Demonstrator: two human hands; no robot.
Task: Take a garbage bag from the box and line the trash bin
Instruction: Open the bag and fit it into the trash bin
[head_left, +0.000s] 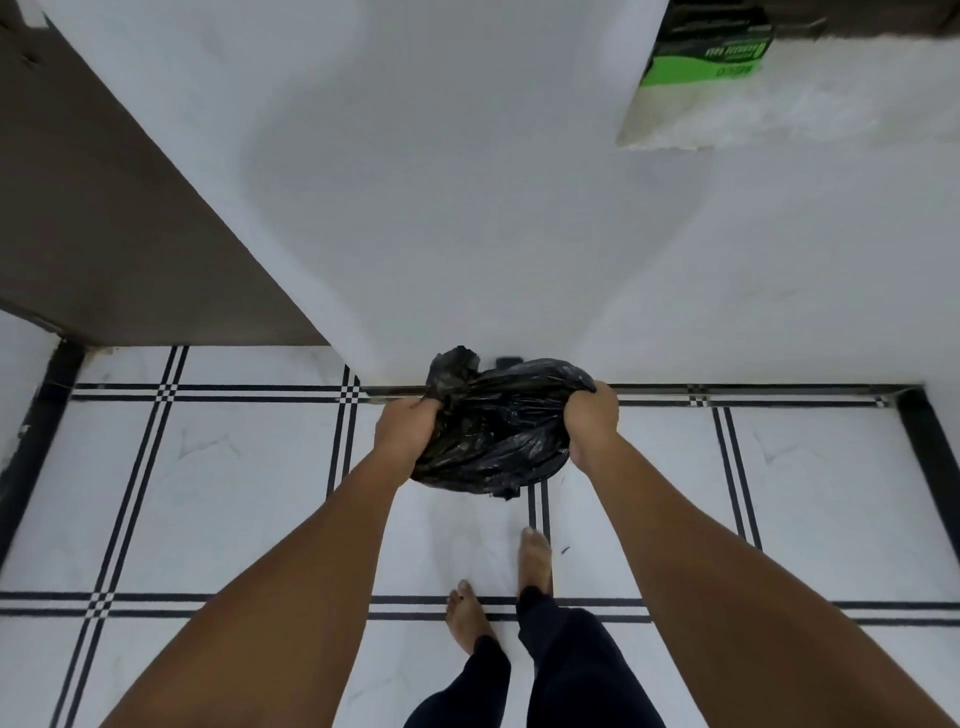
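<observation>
A crumpled black garbage bag (493, 431) hangs in front of me above the tiled floor, close to the foot of a white wall. My left hand (405, 428) grips its left edge and my right hand (592, 423) grips its right edge, stretching the plastic between them. A small dark edge (508, 360) shows just behind the bag's top; the bin itself is hidden under the bag. The green and black bag box (706, 47) sits on a ledge high at the upper right.
White floor tiles with black double lines (171, 493) spread below. A brown door or panel (104, 208) stands at the left. A black skirting strip (930, 467) runs along the right. My bare feet (498, 587) stand behind the bag.
</observation>
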